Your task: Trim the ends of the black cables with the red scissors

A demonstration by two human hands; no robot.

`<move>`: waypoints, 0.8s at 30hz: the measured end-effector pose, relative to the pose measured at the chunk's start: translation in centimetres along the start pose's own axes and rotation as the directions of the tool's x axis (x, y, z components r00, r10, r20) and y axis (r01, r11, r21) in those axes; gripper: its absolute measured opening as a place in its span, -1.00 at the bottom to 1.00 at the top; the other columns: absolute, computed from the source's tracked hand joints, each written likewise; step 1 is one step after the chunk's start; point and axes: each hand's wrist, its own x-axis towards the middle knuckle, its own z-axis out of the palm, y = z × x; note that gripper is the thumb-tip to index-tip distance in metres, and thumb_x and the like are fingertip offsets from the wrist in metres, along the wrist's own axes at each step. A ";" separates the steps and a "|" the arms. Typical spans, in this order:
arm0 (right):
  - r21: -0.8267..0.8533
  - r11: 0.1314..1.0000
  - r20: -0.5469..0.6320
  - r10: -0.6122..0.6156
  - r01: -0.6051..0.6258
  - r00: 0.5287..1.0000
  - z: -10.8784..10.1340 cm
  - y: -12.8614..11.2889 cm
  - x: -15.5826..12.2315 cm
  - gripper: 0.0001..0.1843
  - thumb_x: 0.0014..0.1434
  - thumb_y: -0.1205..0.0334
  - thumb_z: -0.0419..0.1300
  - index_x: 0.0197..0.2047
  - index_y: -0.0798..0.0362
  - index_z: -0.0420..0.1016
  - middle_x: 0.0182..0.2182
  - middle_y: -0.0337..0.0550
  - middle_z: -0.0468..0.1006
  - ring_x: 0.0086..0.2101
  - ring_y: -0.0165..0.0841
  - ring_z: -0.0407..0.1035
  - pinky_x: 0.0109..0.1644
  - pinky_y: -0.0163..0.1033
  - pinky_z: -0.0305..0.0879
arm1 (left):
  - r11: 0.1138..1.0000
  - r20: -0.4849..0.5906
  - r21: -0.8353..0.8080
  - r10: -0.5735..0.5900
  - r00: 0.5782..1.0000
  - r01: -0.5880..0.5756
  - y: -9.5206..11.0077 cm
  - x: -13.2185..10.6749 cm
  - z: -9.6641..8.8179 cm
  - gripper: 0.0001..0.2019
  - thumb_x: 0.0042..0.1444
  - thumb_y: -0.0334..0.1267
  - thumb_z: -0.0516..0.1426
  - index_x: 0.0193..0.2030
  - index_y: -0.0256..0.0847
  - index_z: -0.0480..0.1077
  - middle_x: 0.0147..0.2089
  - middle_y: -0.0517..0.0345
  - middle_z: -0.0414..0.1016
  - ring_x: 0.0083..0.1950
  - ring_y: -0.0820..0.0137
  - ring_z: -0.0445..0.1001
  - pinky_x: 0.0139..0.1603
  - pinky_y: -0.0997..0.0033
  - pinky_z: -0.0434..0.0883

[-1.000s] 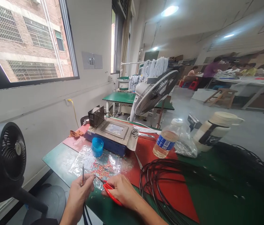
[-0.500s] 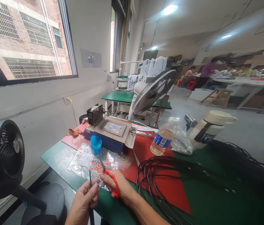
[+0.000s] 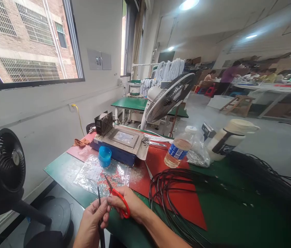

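Observation:
My left hand (image 3: 93, 223) is closed around a thin black cable (image 3: 99, 196) whose end sticks up above my fingers. My right hand (image 3: 128, 204) grips red-handled scissors (image 3: 117, 199), blades pointing up and left, close to the cable end. Both hands hover at the near edge of the green table (image 3: 60, 170). Just beyond them lies a clear plastic sheet (image 3: 94, 174) strewn with small red and coloured wire scraps. A large coil of black cable (image 3: 176, 187) lies on the red mat (image 3: 161, 162) to the right of my right hand.
A blue cup (image 3: 104, 156) and a flat blue-based machine (image 3: 121, 143) with a small fan (image 3: 103, 123) sit behind the sheet. A water bottle (image 3: 178, 147), a plastic bag (image 3: 198, 155) and a white jug (image 3: 228, 137) stand to the right. A black fan (image 3: 2, 168) is at left, people work at far tables.
The scissors swung from pointing left at the cable to pointing upward. My left hand dropped lower and nearer, turning the cable upright. The view shifted slightly right.

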 end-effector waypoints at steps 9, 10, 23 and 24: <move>0.293 0.920 0.064 0.253 -0.260 0.965 0.3 0.1 0.2 -0.62 -0.09 0.00 0.23 -0.64 0.16 0.32 -0.84 -0.36 0.21 -0.83 -0.57 0.02 -0.86 -0.49 -0.17 | 0.992 0.021 0.043 0.120 0.993 -0.121 -0.4 -0.2 0.1 -0.77 -0.16 -0.15 0.24 -0.49 -0.33 0.42 -0.65 0.27 0.25 -0.65 0.69 0.04 -0.65 0.65 -0.07; 0.294 0.917 0.058 0.266 -0.271 0.962 0.2 0.2 0.2 -0.62 -0.10 0.01 0.23 -0.64 0.16 0.31 -0.83 -0.35 0.21 -0.83 -0.57 0.02 -0.86 -0.49 -0.16 | 0.992 0.019 0.043 0.122 0.992 -0.122 -0.5 -0.2 0.1 -0.77 -0.16 -0.16 0.24 -0.48 -0.32 0.42 -0.65 0.26 0.26 -0.65 0.69 0.05 -0.65 0.65 -0.06; 0.350 0.926 0.068 0.129 -0.145 0.989 0.6 0.5 0.3 -0.56 -0.12 -0.06 0.28 -0.57 0.18 0.32 -0.81 -0.38 0.23 -0.84 -0.60 0.03 -0.86 -0.50 -0.16 | 0.994 -0.037 -0.039 0.105 0.994 -0.106 -0.9 0.4 -0.5 -0.74 -0.22 -0.15 0.27 -0.46 -0.31 0.41 -0.67 0.29 0.26 -0.66 0.70 0.05 -0.66 0.68 -0.05; 0.351 0.928 0.067 0.109 -0.126 0.992 0.7 0.4 0.2 -0.57 -0.13 -0.06 0.28 -0.57 0.18 0.32 -0.81 -0.38 0.23 -0.84 -0.60 0.03 -0.86 -0.49 -0.15 | 0.993 -0.037 -0.051 0.104 0.994 -0.106 -1.0 0.5 -0.5 -0.74 -0.21 -0.14 0.27 -0.46 -0.31 0.42 -0.69 0.30 0.24 -0.67 0.69 0.04 -0.67 0.67 -0.05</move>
